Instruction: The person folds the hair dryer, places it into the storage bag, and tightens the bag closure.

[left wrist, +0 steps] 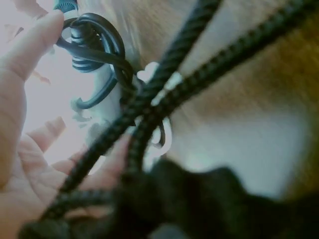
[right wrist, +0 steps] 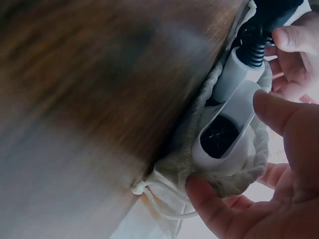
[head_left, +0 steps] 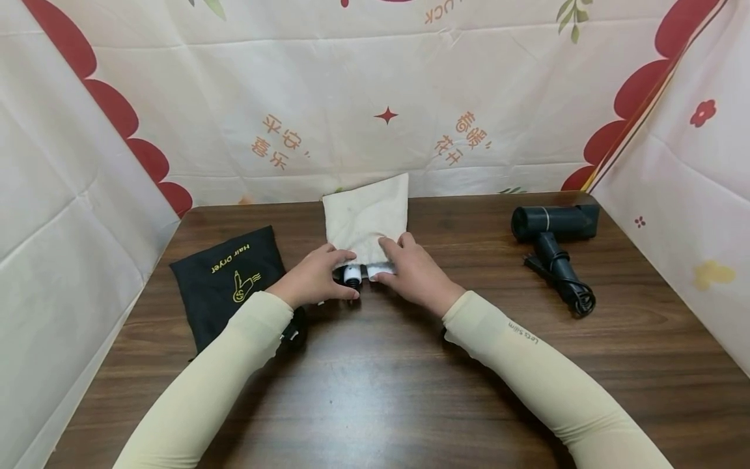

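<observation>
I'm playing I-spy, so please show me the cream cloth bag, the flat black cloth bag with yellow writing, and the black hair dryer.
Cream cloth bag point(head_left: 366, 220): head view, middle of its side.
Flat black cloth bag point(head_left: 218, 292): head view, its front beside the picture.
Black hair dryer point(head_left: 551, 249): head view, its handle.

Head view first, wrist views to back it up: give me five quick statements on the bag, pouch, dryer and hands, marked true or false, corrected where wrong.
1. The white device sits in the mouth of the cream bag. True.
2. The black hair dryer lies toward the table's left edge. False: it lies toward the right.
3. The black pouch bears yellow lettering. True.
4. The right hand rests on that pouch. False: it touches the cream bag.
5. Both forearms wear pale sleeves. True.
</observation>
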Available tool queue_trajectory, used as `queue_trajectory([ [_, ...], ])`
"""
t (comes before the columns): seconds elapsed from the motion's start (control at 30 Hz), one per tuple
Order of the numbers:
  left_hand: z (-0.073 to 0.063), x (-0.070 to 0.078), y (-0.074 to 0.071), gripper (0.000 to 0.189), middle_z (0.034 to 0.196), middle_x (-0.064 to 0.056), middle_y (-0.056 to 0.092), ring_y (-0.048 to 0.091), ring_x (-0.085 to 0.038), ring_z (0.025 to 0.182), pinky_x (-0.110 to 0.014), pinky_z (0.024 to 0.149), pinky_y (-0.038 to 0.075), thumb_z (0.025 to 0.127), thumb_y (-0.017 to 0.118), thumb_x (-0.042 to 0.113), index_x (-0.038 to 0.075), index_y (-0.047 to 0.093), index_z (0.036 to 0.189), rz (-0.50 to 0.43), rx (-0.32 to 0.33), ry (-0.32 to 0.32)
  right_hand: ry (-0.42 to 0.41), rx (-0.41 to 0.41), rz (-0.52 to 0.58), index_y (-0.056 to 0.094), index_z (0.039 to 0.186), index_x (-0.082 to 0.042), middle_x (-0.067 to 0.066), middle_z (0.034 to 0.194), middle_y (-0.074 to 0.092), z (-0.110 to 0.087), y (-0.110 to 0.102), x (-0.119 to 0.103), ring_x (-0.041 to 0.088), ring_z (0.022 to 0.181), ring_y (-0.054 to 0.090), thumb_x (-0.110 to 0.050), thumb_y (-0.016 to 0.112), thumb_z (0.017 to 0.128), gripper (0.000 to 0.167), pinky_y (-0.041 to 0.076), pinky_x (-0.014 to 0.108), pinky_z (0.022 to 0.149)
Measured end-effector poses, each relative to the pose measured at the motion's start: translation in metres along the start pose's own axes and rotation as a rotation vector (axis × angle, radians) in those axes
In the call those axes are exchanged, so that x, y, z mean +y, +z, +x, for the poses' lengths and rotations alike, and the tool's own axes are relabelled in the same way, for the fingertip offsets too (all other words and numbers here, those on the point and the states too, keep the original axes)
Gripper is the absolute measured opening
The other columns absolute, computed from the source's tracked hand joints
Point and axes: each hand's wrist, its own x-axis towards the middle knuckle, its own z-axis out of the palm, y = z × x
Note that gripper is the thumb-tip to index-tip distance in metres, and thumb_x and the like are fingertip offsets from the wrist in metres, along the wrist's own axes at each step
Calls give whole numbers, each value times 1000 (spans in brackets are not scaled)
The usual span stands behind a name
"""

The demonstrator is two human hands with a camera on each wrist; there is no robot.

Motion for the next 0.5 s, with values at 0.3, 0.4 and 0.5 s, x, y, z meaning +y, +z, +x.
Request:
queue_trajectory([
  [0.3, 5, 0, 1, 67, 122, -8, 56, 56, -24, 105, -41, 92, 48, 80, 83, 41, 14, 60, 136, 44, 94, -5, -42, 99, -85, 54, 131, -5, 13, 90, 43, 2, 0, -2, 24, 65, 47, -24, 73, 92, 47, 43, 34, 59],
  [0.4, 6, 2, -1, 63, 119, -7, 57, 56, -24, 104, -41, 90, 48, 80, 83, 40, 13, 62, 133, 30, 143, 2, -31, 119, -107, 57, 126, -6, 12, 86, 42, 4, -2, -2, 24, 62, 46, -26, 72, 93, 41, 42, 34, 56],
  [0.5, 7, 4, -3, 58, 115, -6, 58, 56, -24, 99, -40, 87, 48, 81, 83, 38, 11, 65, 130, 22, 198, 13, -25, 138, -114, 59, 121, -7, 11, 83, 41, 6, -5, -3, 24, 60, 46, -27, 72, 93, 37, 41, 34, 54],
])
